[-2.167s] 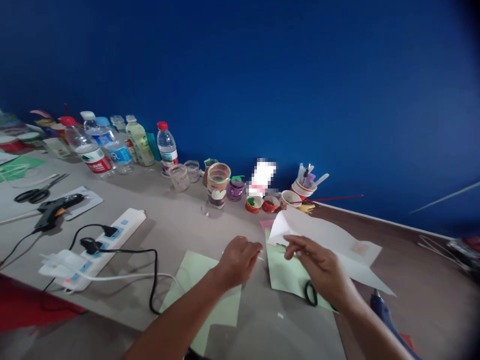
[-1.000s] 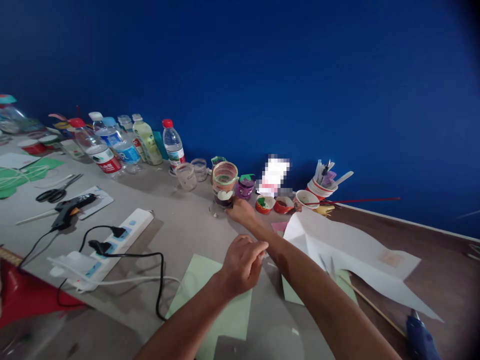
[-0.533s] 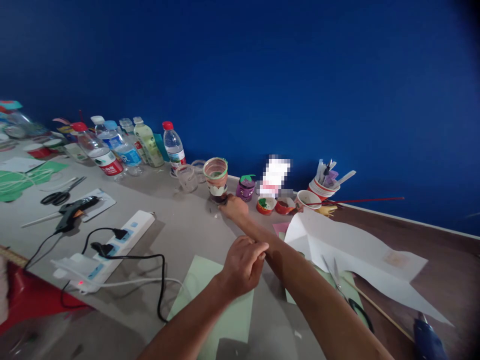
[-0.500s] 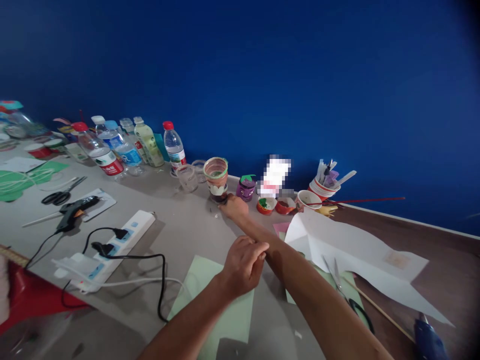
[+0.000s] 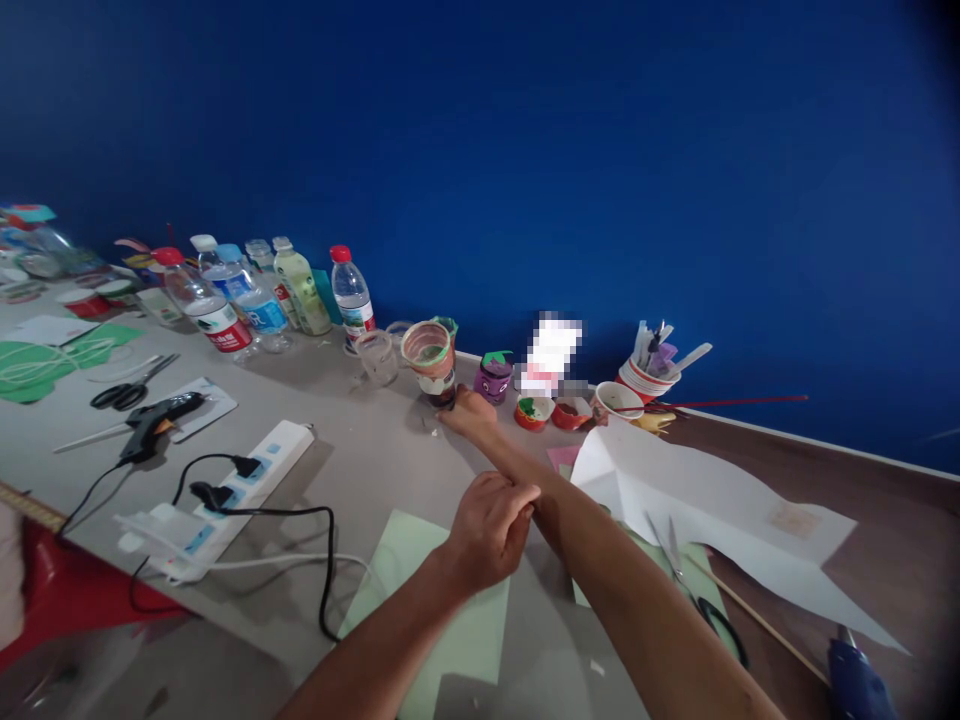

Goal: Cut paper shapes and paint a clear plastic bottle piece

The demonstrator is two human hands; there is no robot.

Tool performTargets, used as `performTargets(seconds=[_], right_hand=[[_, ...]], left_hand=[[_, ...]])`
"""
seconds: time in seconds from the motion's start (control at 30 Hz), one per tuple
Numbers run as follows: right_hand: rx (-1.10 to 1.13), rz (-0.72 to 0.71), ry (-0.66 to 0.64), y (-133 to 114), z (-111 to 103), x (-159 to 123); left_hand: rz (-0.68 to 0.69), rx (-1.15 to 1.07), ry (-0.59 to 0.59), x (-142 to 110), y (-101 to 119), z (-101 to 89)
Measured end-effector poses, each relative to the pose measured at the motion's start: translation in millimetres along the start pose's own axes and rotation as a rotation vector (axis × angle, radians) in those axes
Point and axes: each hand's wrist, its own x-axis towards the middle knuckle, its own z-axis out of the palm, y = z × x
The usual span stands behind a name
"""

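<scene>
From my end, I have the decorated cup [image 5: 432, 362] right at the fingertips of the right hand [image 5: 472, 412], mouth up. It has a pinkish-orange upper part, a greenish tint at the rim, a white scalloped cutout across its front and a dark base. The right fingers meet that base from the near side; I can't tell whether they're clamped on it. The left hand [image 5: 491, 530] is apart from the other, fingers curled in, overlapping the right forearm [image 5: 600, 550] in my view; I can't make out whether they touch.

Just right of the right hand I count one purple cup [image 5: 493, 381] with drawn eyes and a green leaf topper, then two low red cups [image 5: 533, 415], cut down. Left of that hand stand six plastic bottles [image 5: 354, 302], two with red caps. Under the left wrist lies a smooth, flat pale green sheet [image 5: 472, 640]; a second one is mostly covered by a curled white sheet [image 5: 705, 490] to the right. One of two metal-bladed scissors [image 5: 679, 572] rests there; the other lies far left of both hands.
</scene>
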Motion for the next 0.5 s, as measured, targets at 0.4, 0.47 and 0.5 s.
performTargets(seconds=[0.4,0.47,0.5], right_hand=[[0.013,0.024,-0.029,-2.4,-5.1,-1.9],[0.022,0.025,-0.035,-2.3,-5.7,-1.4],[0.026,0.026,-0.038,-2.2,-5.9,-1.0]], left_hand=[[-0.021,0.001,-0.004,-0.5,-0.1,0.0],[-0.023,-0.005,-0.002,-0.8,-0.2,0.1],[-0.025,-0.005,0.0,-0.9,-0.3,0.2]])
